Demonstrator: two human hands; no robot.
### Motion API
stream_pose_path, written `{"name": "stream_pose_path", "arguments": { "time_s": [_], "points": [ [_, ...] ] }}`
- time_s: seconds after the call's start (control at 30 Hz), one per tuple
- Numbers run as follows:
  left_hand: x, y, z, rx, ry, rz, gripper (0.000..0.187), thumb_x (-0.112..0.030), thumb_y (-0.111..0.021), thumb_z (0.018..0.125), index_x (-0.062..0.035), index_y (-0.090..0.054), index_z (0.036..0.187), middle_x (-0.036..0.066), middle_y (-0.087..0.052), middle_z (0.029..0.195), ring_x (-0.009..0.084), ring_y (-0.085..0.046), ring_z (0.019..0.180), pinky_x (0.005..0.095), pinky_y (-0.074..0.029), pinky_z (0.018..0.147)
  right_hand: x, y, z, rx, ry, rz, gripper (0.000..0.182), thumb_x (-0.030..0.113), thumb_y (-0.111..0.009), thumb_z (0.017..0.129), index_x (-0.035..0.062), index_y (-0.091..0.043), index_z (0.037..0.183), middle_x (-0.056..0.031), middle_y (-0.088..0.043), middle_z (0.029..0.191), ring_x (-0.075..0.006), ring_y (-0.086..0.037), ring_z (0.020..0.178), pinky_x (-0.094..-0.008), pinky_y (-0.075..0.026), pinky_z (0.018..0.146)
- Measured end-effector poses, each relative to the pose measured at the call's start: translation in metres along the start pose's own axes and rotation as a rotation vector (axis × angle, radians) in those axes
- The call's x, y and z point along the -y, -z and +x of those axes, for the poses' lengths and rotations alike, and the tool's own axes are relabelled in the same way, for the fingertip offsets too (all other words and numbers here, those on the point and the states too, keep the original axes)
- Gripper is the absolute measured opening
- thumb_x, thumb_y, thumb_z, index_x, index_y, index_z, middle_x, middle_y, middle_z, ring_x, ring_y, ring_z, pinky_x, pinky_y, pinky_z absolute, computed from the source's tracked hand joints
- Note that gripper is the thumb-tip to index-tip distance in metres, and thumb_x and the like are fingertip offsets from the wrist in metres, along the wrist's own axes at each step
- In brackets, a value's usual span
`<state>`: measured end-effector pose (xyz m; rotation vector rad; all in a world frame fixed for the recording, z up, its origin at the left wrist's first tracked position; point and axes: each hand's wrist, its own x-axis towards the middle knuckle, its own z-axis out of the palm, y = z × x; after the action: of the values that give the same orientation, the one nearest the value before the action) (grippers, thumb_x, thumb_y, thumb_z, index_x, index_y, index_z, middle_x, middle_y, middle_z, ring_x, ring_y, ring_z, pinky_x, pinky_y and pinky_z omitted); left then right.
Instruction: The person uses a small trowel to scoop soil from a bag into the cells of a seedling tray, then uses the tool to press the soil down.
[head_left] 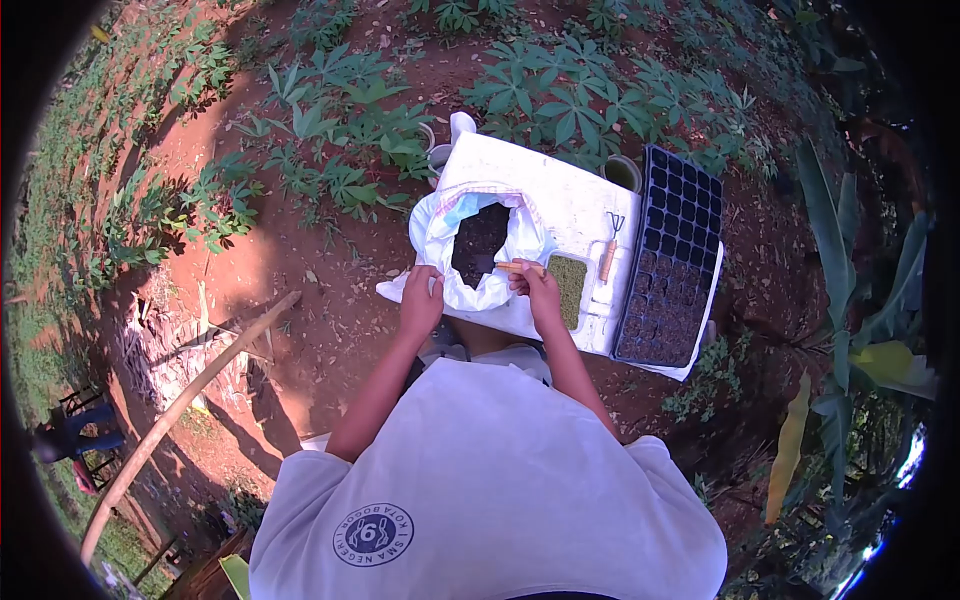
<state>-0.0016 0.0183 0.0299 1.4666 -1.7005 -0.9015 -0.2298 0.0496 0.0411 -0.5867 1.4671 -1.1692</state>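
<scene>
A white sack [440,235] with its rim rolled open stands at the left of a white table [530,175], dark soil [480,243] inside it. My left hand [424,288] is closed on the near left part of the sack's rim. My right hand [537,284] grips a wooden-handled tool [512,267] at the sack's right edge; the tool's head cannot be made out. Just right of that hand lies a shallow tray of fine green material [567,290]. Beyond it a small hand rake [609,250] with a wooden handle rests on the table.
A black seedling tray [668,255] lines the table's right side, its near cells filled with soil [660,310]. A round container [622,172] stands at the far edge. Leafy plants [570,105] grow beyond, and a long wooden pole [190,415] slants at left. Another person [85,430] is at far left.
</scene>
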Motion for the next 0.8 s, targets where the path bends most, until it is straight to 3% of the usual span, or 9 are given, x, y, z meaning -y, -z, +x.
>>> {"name": "stream_pose_path", "arguments": {
  "time_s": [0.3, 0.43, 0.63, 0.8],
  "points": [
    [-0.014, -0.004, -0.002, -0.039, -0.016, 0.045, 0.011, -0.007, -0.057, 0.086, 0.0005, -0.056, 0.095, 0.017, -0.058, 0.095, 0.0363, -0.056, 0.095, 0.0424, -0.043, 0.085, 0.004, 0.012, -0.003, 0.031, -0.002, 0.102, 0.033, 0.026, -0.05, 0.098, 0.0014, -0.062, 0.116, -0.0048, -0.066, 0.084, -0.0083, -0.058, 0.07, -0.0229, -0.045, 0.066],
    [-0.015, -0.007, -0.003, 0.03, 0.011, 0.108, 0.013, -0.009, -0.055, 0.089, -0.0005, -0.056, 0.099, 0.016, -0.056, 0.101, 0.0334, -0.053, 0.103, 0.0404, -0.04, 0.093, 0.006, 0.025, -0.011, 0.05, -0.065, 0.4, 0.035, 0.026, -0.047, 0.098, -0.0014, -0.059, 0.115, -0.0064, -0.065, 0.085, -0.0107, -0.057, 0.072, -0.0249, -0.045, 0.068],
    [-0.036, -0.015, -0.002, -0.065, -0.05, 0.183, 0.015, -0.006, -0.057, 0.085, -0.0001, -0.057, 0.099, 0.018, -0.057, 0.104, 0.0368, -0.052, 0.102, 0.0444, -0.039, 0.093, 0.02, 0.063, -0.03, 0.05, -0.08, 0.6, 0.032, 0.028, -0.047, 0.097, -0.0007, -0.058, 0.106, -0.008, -0.064, 0.084, -0.0134, -0.055, 0.071, -0.0266, -0.045, 0.069],
    [-0.083, -0.034, 0.009, -0.127, -0.101, 0.224, 0.019, -0.001, -0.055, 0.082, -0.0038, -0.058, 0.1, 0.015, -0.056, 0.111, 0.0326, -0.05, 0.111, 0.0423, -0.036, 0.098, 0.035, 0.122, -0.049, -0.002, -0.007, 0.66, 0.03, 0.027, -0.048, 0.096, -0.0004, -0.057, 0.105, -0.0086, -0.064, 0.083, -0.0136, -0.056, 0.072, -0.0262, -0.046, 0.068]
  ]
}}
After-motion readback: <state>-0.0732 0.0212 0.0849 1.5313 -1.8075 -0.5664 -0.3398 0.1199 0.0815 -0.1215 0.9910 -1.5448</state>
